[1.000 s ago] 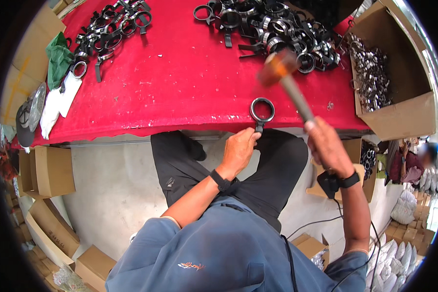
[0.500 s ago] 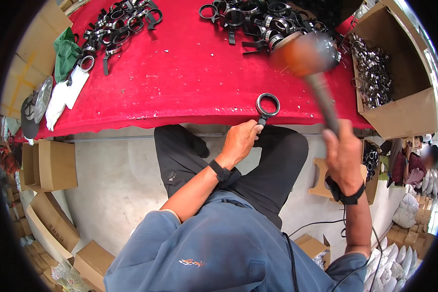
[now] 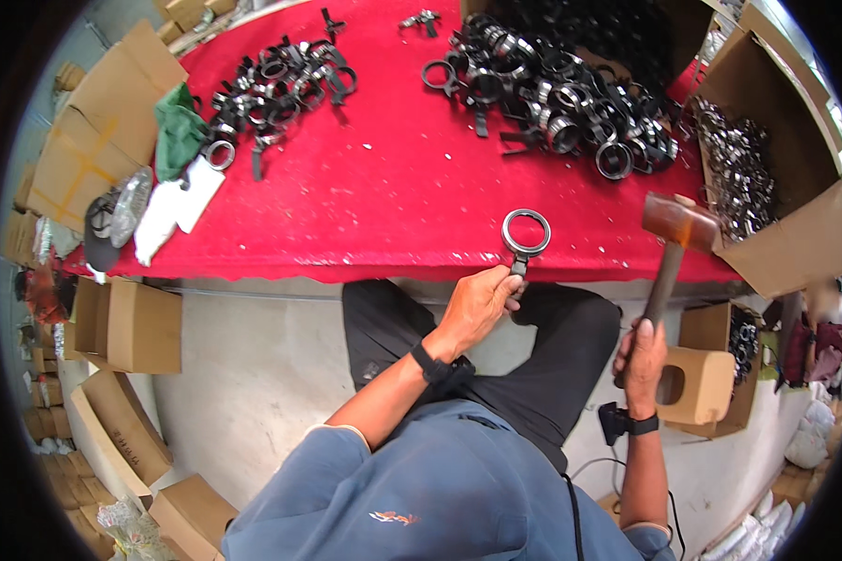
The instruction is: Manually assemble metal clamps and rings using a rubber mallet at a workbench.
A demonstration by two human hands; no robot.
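My left hand is closed on the short stem of a black ring-shaped part with a silvery rim. The ring stands out beyond my fingers, over the near edge of the red-covered table. On the right, my right hand is wrapped round the handle of a mallet. Its brownish-orange head is raised, apart from the ring and to the right of it.
Piles of similar black ring parts lie at the far left and far right of the table. A cardboard box at the right holds shiny metal pieces. A green cloth and white packets lie left. Cardboard boxes stand on the floor.
The mallet has come down and to the right, away from the far pile, and is less blurred. My left hand keeps its hold on the ring part. The whole view has shifted slightly.
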